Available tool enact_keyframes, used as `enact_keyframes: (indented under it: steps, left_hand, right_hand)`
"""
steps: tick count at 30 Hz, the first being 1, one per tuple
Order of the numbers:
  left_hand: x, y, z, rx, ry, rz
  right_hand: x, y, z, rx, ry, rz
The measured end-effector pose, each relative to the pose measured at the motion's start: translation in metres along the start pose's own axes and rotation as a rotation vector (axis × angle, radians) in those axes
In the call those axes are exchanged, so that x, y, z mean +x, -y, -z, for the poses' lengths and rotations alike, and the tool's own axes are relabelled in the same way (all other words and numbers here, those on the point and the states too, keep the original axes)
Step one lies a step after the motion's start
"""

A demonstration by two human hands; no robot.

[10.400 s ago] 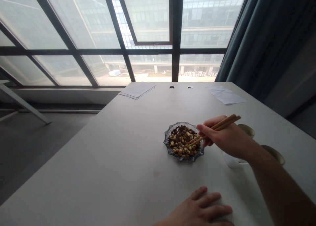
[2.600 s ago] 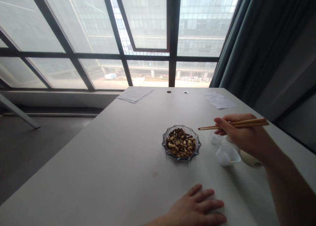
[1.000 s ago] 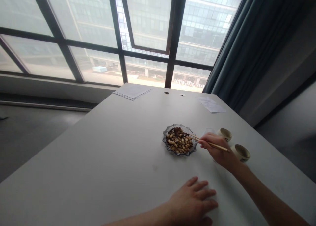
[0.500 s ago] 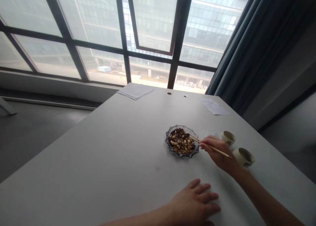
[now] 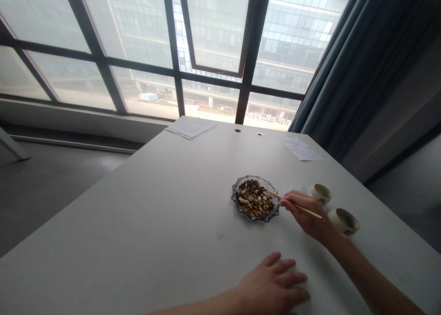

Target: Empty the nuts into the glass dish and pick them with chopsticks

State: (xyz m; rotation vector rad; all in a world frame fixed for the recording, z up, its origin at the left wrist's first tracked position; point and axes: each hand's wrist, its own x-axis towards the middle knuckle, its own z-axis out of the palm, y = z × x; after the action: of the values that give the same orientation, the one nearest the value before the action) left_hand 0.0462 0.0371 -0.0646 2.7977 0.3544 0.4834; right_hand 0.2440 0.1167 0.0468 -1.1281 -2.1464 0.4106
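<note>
My right hand (image 5: pixel 306 214) is closed around a pair of wooden chopsticks (image 5: pixel 312 213). Their tips reach over the right rim of a scalloped glass bowl (image 5: pixel 234 205) and touch the dark pieces inside. Peanuts in their shells (image 5: pixel 257 205) fill the bowl's front, mixed with dark seeds or similar pieces (image 5: pixel 251 184) toward the back. Whether the tips pinch a piece is too small to tell. Nearer the front edge, my left hand (image 5: pixel 275 283) rests palm down on the white table (image 5: pixel 155 223), fingers spread, holding nothing.
Two cream cups (image 5: pixel 321 194) with dark markings stand right of my right hand, the nearer one partly behind my wrist. A clear dish (image 5: pixel 299 188) shows behind the hand. Paper sheets (image 5: pixel 191 128) lie at the far left, more paper (image 5: pixel 301 149) at the far right. Windows stand beyond.
The chopstick tips have drawn closer together over the bowl. The whole view has shifted slightly; the left hand keeps its place on the table.
</note>
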Motion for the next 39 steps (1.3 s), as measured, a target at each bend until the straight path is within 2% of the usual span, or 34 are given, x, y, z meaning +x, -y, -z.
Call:
enact_keyframes:
  steps: [5, 9, 12, 15, 19, 23, 27, 30, 33, 39]
  left_hand:
    - [0.001, -0.001, 0.003, -0.047, 0.014, 0.008]
    - [0.0, -0.001, 0.003, -0.077, 0.025, 0.015]
    - [0.0, -0.001, 0.005, -0.088, 0.036, 0.017]
    - [0.001, -0.002, 0.011, -0.099, 0.046, 0.022]
    - [0.004, -0.005, 0.02, -0.122, 0.071, 0.033]
    - [0.006, -0.006, 0.021, -0.135, 0.091, 0.055]
    - [0.007, -0.007, 0.019, -0.158, 0.104, 0.1]
    - [0.007, -0.008, 0.019, -0.164, 0.105, 0.123]
    - [0.007, -0.007, 0.019, -0.161, 0.115, 0.128]
    - [0.008, -0.006, 0.021, -0.172, 0.124, 0.126]
  right_hand:
    - [-0.004, 0.0, -0.002, 0.011, -0.046, 0.017]
    - [-0.009, 0.004, 0.003, -0.037, -0.145, 0.066]
    - [-0.021, 0.013, 0.017, -0.116, -0.262, 0.087]
    - [-0.043, 0.024, 0.043, -0.183, -0.374, 0.074]
    - [-0.087, 0.026, 0.077, -0.325, -0.529, -0.029]
    - [-0.132, 0.012, 0.093, -0.393, -0.689, -0.294]
    - [-0.162, -0.011, 0.089, -0.15, -0.844, -0.548]
    - [-0.173, -0.03, 0.084, 0.125, -0.972, -0.658]
    - [-0.179, -0.044, 0.081, 0.303, -1.073, -0.683]
    - [-0.188, -0.053, 0.083, 0.434, -1.159, -0.706]
